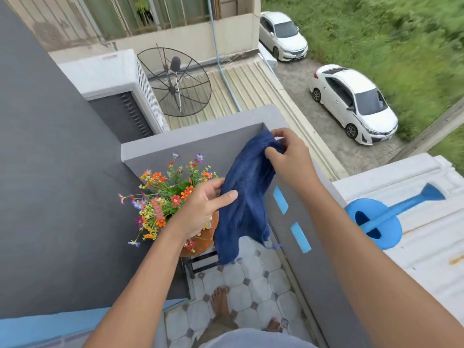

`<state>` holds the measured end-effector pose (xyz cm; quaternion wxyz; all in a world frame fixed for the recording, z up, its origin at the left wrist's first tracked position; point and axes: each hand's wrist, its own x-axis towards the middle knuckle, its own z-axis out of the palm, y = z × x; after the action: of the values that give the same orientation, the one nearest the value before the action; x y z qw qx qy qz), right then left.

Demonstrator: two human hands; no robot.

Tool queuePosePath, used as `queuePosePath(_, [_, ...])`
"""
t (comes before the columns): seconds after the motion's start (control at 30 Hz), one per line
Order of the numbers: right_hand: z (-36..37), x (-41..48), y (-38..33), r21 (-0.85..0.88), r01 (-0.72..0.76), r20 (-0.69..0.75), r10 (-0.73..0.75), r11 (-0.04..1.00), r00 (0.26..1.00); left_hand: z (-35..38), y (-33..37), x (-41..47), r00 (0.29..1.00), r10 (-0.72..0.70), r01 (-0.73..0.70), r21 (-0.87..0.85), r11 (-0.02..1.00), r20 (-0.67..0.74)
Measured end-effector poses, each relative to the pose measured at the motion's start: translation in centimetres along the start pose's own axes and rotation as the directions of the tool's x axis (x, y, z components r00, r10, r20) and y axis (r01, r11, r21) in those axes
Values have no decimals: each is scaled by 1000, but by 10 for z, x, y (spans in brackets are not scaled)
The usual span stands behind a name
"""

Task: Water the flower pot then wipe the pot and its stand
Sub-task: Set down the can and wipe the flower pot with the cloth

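Observation:
A dark blue cloth [247,194] hangs between both hands above the balcony floor. My left hand [203,207] pinches its left edge; my right hand [288,154] grips its top corner near the wall's corner. Below them an orange pot [200,243] holds bright mixed flowers [165,194] and rests on a black metal stand [200,262], partly hidden by my left arm and the cloth. A blue watering can [376,222] lies on the white roof beyond the grey wall, spout pointing up right.
A grey balcony wall [296,222] with blue tape strips runs along the right. The narrow tiled floor [251,285] shows my bare feet. A dark wall stands at left. Beyond are a satellite dish [175,81], an air-conditioner unit and two white cars.

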<state>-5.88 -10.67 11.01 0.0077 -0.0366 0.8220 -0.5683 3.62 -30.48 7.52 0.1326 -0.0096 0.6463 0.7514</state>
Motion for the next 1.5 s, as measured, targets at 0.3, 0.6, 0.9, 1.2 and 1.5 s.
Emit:
queuePosePath(0.3, [20,-26,25,-136,-145,543,196,980,817,-1,27,40,991,72,-53,-161,986,116])
queuePosePath(0.6, [25,-36,30,382,-360,539,111,851,835,-17,56,81,984,146,-141,56,988,-99])
queuePosePath(0.9, [13,-24,6,180,-179,389,97,967,916,-53,46,95,925,240,26,679,733,-294])
queuePosePath(1.2, [19,-3,10,469,-330,441,107,819,891,-35,44,72,980,108,-178,511,841,165])
queuePosePath(1.5, [25,17,34,220,-298,324,218,929,920,-24,26,70,995,-49,-14,592,806,90])
